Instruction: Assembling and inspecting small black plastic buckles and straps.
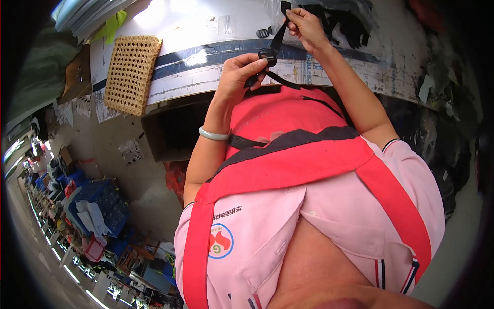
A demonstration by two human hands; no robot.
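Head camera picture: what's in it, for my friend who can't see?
The left hand holds a black buckle and the right hand pinches a black strap leading to it. They are at a white table, with a tan woven mat to the left.

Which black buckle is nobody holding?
The loose buckle, lying on the table beyond the left hand; the other buckle is held in that hand.

White worktable (206, 33), blue tape strip (221, 52) running R from the woven cane panel (132, 72), itself lying at the near edge. R of panel: loose blk buckle (264, 32); farther R, clear plastic bag (379, 37) w/ blk pieces (347, 23). Beyond panel: yellow-green scrap (114, 27), stacked sheets (85, 15), prob. on table too; rim's hard to read.
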